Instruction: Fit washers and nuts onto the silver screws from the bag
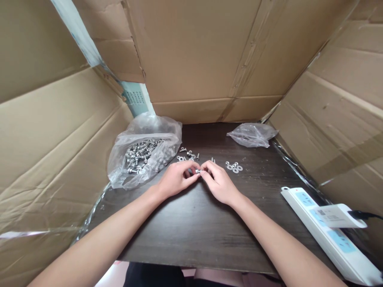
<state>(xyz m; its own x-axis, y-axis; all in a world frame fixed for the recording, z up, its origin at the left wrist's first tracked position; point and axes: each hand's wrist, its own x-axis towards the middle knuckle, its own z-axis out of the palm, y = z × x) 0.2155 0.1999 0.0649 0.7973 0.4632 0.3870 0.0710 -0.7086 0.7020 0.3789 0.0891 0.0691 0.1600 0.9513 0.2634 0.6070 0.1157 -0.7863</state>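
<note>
My left hand point(178, 177) and my right hand point(220, 184) meet over the middle of the table, fingertips nearly touching. Between them is a small metal bolt point(198, 171), pinched from both sides; its far end is hidden by the right fingers. Just behind my left hand lie several loose bolts point(189, 153) and washers, partly covered by the fingers. To the right of my right hand sits a small group of washers and nuts point(233, 167). An open clear plastic bag point(172, 129) full of bolts stands left of my left hand.
A crumpled clear plastic bag point(253, 134) lies at the back right of the dark wooden table point(191, 231). Along the right edge is a white power strip point(317, 227) with a plugged-in white adapter point(339, 216). Cardboard walls point(203, 52) enclose the back and both sides.
</note>
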